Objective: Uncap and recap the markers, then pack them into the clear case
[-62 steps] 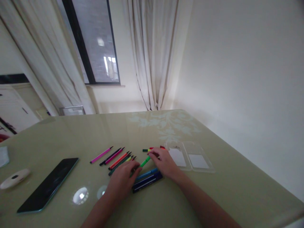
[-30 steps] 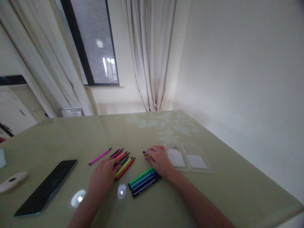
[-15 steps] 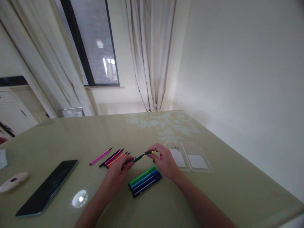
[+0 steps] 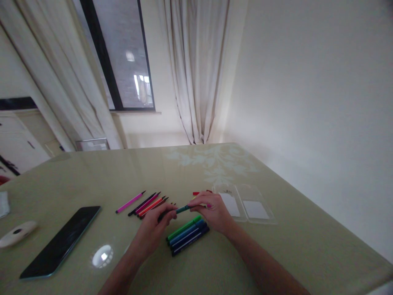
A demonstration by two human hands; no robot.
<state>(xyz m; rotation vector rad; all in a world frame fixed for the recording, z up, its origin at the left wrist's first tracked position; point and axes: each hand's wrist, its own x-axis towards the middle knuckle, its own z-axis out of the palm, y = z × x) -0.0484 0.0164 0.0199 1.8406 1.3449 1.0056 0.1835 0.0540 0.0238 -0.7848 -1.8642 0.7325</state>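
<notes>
Though slender, marker [image 4: 183, 209] across two-handed grip [image 4: 154, 220]

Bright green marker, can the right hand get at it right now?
Likely yes: the bright green marker lies near the right hand, nothing on top, though that hand is busy with the dark green marker.

Green table [image 4: 147, 170] | markers [image 4: 188, 233] | black tablet [image 4: 61, 241] | white oval object [image 4: 19, 234] | clear case [image 4: 248, 191]
</notes>
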